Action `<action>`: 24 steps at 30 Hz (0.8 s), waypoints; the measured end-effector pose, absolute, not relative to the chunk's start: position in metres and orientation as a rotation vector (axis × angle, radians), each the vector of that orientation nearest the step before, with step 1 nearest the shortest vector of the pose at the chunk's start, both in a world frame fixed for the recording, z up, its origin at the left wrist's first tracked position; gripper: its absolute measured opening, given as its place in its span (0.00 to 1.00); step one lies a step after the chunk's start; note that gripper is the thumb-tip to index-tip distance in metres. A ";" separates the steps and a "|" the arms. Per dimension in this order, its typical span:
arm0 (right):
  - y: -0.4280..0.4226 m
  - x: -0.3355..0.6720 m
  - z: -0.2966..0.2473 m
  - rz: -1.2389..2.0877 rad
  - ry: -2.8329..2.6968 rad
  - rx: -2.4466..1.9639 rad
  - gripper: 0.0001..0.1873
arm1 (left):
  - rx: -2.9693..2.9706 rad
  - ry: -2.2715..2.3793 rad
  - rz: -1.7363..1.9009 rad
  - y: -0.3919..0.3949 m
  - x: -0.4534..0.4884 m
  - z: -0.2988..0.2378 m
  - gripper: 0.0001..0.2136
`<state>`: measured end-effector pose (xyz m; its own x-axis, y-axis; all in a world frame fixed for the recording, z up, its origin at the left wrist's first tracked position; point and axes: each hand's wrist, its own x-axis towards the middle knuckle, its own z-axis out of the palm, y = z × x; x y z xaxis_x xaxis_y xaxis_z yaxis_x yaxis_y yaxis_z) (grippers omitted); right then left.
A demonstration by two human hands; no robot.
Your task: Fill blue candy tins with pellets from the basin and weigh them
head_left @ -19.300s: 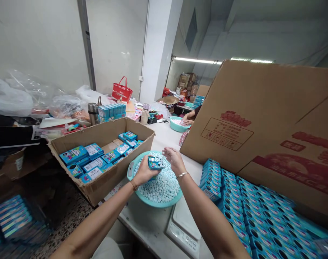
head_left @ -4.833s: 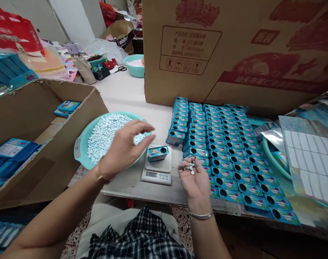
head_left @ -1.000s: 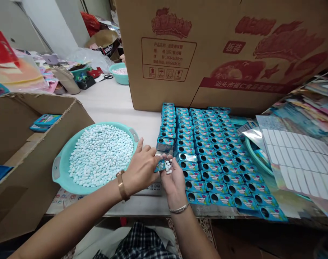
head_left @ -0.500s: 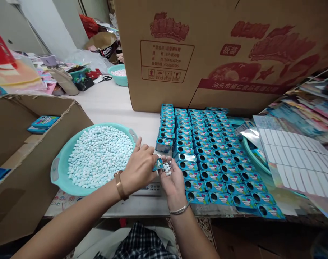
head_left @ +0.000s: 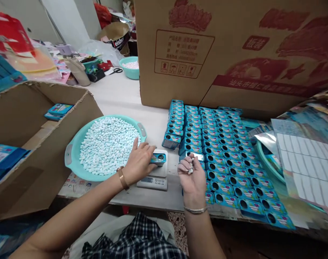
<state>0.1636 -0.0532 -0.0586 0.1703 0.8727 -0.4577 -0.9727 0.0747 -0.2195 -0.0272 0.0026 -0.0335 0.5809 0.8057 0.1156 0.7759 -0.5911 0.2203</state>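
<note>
My left hand (head_left: 141, 161) grips a small blue candy tin (head_left: 161, 158) by its left end, over the plate of a white digital scale (head_left: 158, 182). Whether the tin rests on the plate, I cannot tell. My right hand (head_left: 193, 181) is turned palm up, its fingers curled around several small pale candies (head_left: 190, 170). To the left stands a turquoise basin (head_left: 72, 163) filled with the same sort of candies. Rows of blue tins (head_left: 216, 167) with round dark windows stand just right of my right hand, which hides some of them.
Behind the rows rises a large printed carton (head_left: 184, 84). An open cardboard box (head_left: 80, 115) with blue tins inside is at the left. Farther back are a smaller turquoise bowl (head_left: 132, 73) and black scissors (head_left: 116, 71). Sticker sheets (head_left: 305, 154) lie over a basin at the right.
My hands have moved apart. The left has brought the tin over the scale, and the right has closed around the candies that lay in its open palm. The view has shifted.
</note>
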 end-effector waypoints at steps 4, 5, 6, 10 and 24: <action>-0.061 0.171 -0.061 1.423 0.170 -0.505 0.16 | 2.614 1.398 0.554 -0.002 -0.050 0.001 0.35; -0.062 0.172 -0.061 1.421 0.156 -0.512 0.16 | 2.579 1.419 0.617 -0.004 -0.056 0.010 0.34; -0.063 0.172 -0.061 1.421 0.144 -0.523 0.16 | 2.538 1.431 0.665 -0.005 -0.062 0.017 0.32; -0.065 0.172 -0.059 1.419 0.098 -0.558 0.14 | 2.421 1.361 0.697 -0.008 -0.082 0.019 0.26; -0.069 0.170 -0.054 1.402 0.013 -0.631 0.05 | 2.456 1.187 0.528 -0.007 -0.075 -0.003 0.24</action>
<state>0.1700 -0.0685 -0.0540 0.1960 0.9080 -0.3703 -0.9146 0.0331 -0.4031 -0.0746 -0.0071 -0.0032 0.5771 0.7981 0.1731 0.6633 -0.5817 0.4707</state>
